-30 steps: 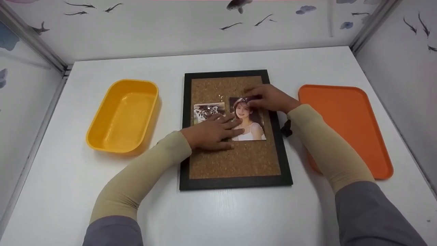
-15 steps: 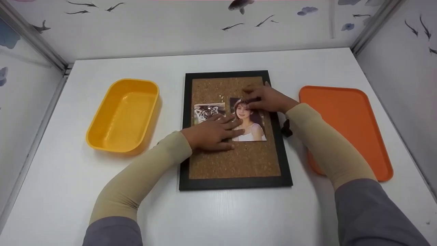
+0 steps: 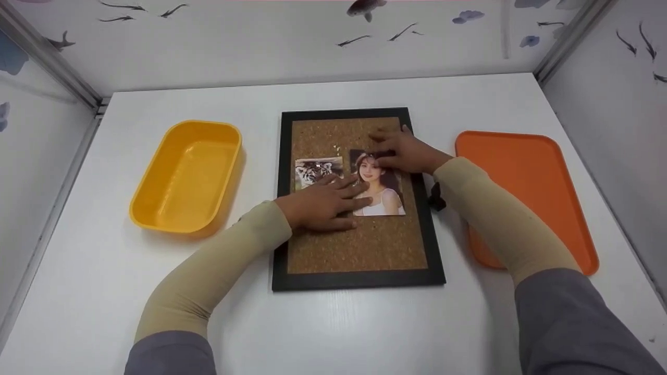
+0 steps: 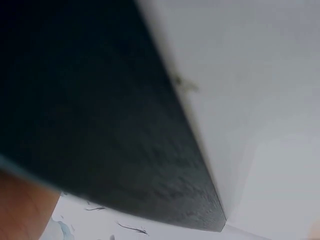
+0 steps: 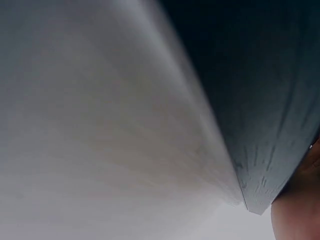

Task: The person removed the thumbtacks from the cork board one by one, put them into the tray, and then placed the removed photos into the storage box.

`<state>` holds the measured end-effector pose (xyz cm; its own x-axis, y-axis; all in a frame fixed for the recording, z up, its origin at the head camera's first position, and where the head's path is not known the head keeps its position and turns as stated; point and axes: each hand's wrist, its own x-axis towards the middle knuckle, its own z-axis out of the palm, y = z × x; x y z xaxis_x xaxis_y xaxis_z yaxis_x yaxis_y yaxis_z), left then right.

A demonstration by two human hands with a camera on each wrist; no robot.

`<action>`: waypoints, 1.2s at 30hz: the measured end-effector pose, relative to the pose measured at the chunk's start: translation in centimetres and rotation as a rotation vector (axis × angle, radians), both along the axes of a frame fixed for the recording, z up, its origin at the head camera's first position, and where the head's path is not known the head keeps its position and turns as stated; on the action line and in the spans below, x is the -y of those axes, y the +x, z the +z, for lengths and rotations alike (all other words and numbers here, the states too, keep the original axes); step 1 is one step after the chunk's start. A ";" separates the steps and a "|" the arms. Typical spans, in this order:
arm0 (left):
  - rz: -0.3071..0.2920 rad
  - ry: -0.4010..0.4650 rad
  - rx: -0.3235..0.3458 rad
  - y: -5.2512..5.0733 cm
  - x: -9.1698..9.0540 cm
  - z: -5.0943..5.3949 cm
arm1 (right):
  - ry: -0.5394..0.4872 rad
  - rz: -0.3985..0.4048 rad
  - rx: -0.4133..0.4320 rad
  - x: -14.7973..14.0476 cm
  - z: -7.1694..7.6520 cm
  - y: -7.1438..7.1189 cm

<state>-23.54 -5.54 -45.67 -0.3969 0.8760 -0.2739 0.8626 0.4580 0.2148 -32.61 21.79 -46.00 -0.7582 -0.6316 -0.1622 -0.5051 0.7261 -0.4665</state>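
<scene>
The portrait photo [image 3: 380, 183] on the cork board [image 3: 357, 250] could skew if the left hand [image 3: 324, 204], spread over it and the tiger photo [image 3: 316, 170], slips while the right hand [image 3: 404, 150], whose grip cannot be made out, pushes near its top.

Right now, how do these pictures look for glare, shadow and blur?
Head view: mostly clear, with a pale sheen on the white table below the black frame, and soft shadow beside the yellow tub. Left wrist view: the black frame is dark and blurred, crisper toward its far corner. Right wrist view: the same, with the pale area at left out of focus.
</scene>
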 end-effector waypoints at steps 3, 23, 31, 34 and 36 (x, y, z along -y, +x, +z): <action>0.001 0.001 0.000 0.1 0.0 0.0 | -0.008 -0.008 -0.012 0.0 -0.1 0.1; 0.013 -0.014 0.015 0.0 0.0 -0.2 | -0.070 -0.049 -0.076 0.4 -0.7 -0.1; 0.008 -0.006 0.003 0.1 0.0 -0.1 | -0.063 -0.060 -0.076 0.5 -0.6 -0.1; 0.004 -0.010 -0.005 0.1 0.0 -0.1 | -0.072 -0.051 -0.092 0.5 -0.6 -0.1; 0.004 -0.019 -0.007 0.1 0.0 -0.2 | -0.088 -0.051 -0.092 0.6 -0.7 0.0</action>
<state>-23.39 -5.52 -45.90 -0.4028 0.8690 -0.2875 0.8619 0.4658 0.2004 -32.61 21.23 -46.71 -0.7986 -0.6008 -0.0358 -0.5124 0.7100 -0.4831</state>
